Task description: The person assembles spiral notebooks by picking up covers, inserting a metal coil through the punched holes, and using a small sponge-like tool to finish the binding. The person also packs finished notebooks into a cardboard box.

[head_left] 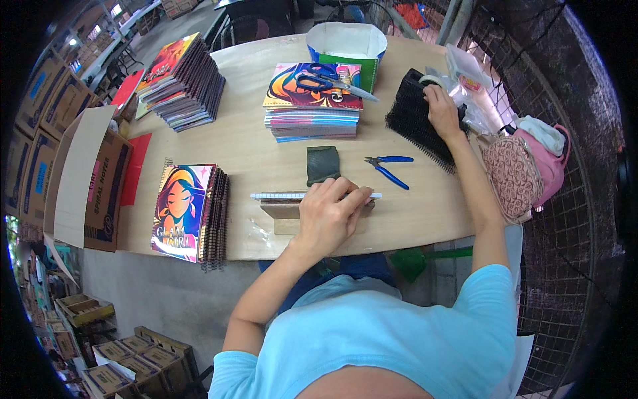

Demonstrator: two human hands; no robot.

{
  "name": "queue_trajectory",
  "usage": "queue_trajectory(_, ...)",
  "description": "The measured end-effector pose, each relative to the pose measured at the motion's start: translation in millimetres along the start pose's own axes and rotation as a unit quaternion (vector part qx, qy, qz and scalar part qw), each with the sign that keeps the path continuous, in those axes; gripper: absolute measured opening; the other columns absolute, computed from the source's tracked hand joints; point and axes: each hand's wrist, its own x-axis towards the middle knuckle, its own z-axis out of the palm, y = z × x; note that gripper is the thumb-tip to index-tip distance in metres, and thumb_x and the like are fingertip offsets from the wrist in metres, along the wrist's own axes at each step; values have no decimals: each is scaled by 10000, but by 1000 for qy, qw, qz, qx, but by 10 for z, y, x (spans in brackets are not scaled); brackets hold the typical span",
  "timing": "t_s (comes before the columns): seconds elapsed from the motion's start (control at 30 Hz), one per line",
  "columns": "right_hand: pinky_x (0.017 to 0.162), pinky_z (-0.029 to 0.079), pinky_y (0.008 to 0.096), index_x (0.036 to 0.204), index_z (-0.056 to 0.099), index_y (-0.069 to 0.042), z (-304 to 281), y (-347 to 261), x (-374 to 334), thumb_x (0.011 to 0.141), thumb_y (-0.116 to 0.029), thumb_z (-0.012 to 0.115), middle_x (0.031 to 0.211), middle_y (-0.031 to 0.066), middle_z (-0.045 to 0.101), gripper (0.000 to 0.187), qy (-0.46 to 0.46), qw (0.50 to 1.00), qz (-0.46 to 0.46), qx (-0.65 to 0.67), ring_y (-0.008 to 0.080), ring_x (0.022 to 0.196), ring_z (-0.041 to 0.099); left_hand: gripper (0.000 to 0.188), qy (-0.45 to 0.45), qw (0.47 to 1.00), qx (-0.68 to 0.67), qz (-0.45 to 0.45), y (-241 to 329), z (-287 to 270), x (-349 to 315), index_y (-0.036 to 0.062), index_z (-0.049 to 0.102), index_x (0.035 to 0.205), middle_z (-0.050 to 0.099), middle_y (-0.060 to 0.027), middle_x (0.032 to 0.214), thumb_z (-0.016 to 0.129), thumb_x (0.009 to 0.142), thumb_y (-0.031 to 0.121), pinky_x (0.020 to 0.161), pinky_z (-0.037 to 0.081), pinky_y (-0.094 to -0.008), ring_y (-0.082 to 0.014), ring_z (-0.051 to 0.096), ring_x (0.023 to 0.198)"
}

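My left hand point(332, 211) is closed over the top edge of a notebook point(279, 197), seen edge-on with a row of holes along it. The notebook stands against a small wooden stand point(286, 225) at the table's near edge. Over at the far right, my right hand point(444, 112) has its fingers bent and pinched at a pile of black spiral coils point(419, 123), beside a roll of tape point(430, 80). Just beyond the left hand lies a dark green piece of material point(322, 165). Blue-handled cutting pliers point(389, 169) rest between the two hands.
Spiral notebooks point(183, 213) are stacked at the left, with a taller stack point(183, 83) behind. Scissors point(332, 85) lie on a middle stack of unbound books point(312, 123). Around the table point(246, 149) are a carton point(106, 189), an open white container point(347, 41) and a pink bag point(541, 159).
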Motion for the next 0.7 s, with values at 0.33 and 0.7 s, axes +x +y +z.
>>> queue_trajectory(0.33,620,461,353,961,724,-47,-1524,-1353,27,804,-26,632,753,106,639,183,-252,876,20,411,245,675,589,138,14,1000,-10,12,25,-19,-49,135,679,832,616,-11,778,760,722,116,608,419,-345,-208,581,690)
queue_trajectory(0.7,707,485,328,883,731,-71,-1680,-1790,-279,726,-17,723,859,55,674,166,-137,838,66,524,229,803,630,167,-2,999,-6,54,18,-55,-105,140,701,833,635,11,797,783,688,133,612,418,-326,-173,579,695)
